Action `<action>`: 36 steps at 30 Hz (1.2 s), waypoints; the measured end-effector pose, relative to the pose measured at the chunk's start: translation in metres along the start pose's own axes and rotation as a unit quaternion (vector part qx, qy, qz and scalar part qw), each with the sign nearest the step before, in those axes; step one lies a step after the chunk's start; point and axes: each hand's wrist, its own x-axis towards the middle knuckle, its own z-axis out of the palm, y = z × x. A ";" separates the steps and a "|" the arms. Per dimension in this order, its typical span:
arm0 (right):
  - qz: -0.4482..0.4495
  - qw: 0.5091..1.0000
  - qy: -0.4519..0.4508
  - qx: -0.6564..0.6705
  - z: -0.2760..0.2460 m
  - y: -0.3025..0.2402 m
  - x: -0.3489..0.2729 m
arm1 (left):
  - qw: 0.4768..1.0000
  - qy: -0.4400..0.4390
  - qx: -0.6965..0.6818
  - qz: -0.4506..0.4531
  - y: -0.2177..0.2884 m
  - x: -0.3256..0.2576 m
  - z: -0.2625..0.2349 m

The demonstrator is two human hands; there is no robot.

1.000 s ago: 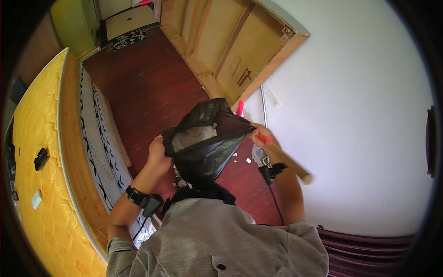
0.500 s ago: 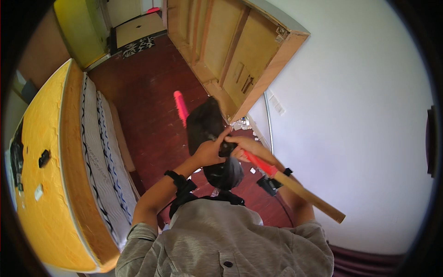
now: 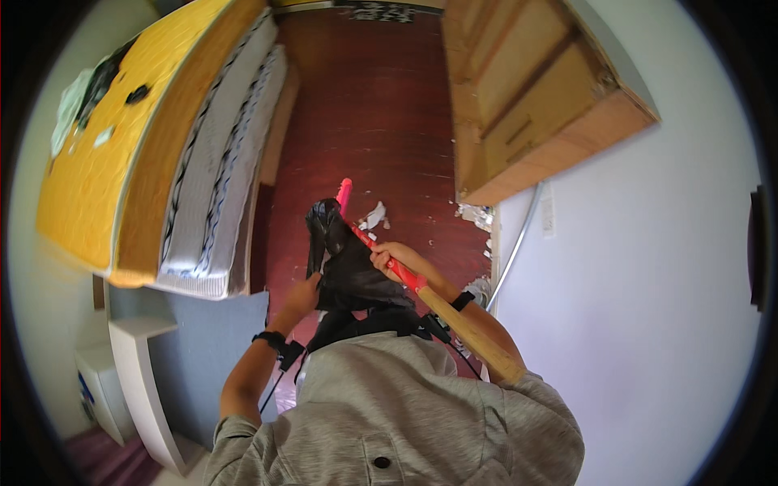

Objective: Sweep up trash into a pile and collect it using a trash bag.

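Note:
In my right hand [image 3: 393, 259] is the handle of a broom [image 3: 462, 328], red-pink along its upper part and wooden at the end that runs back past my right forearm. The fingers are wrapped round it. Beyond the hand, pink bristles [image 3: 345, 193] show past a black plastic bag [image 3: 361, 279]. My left hand [image 3: 302, 293] is closed on the left edge of this bag, which hangs loose and crumpled between my hands. Its opening cannot be made out. White scraps [image 3: 374, 216] lie on the dark red floor [image 3: 365, 121] just beyond the bag.
A yellow mattress [image 3: 162, 89] and white ones [image 3: 215, 154] stand on edge at the left. An upturned wooden furniture frame [image 3: 559, 162] stands at the right wall, with debris [image 3: 476, 215] by its corner and a metal pole [image 3: 519, 239]. A white shelf piece [image 3: 142, 364] is at lower left.
My hands, together at the bag before, are now apart, the left on the bag's edge and the right on the broom handle. The bag hangs more spread out, and the view has turned left.

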 end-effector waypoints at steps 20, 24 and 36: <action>0.235 0.793 0.240 -0.508 -0.156 0.182 0.092 | 0.652 0.431 -0.577 -0.237 -0.090 -0.338 0.138; 0.163 0.479 0.283 -0.814 -0.226 0.193 0.073 | 0.646 0.418 -0.460 -0.444 -0.127 -0.397 0.277; 0.067 0.225 0.187 -0.954 -0.258 0.032 -0.119 | 0.696 0.181 -0.286 -0.633 -0.034 -0.449 0.401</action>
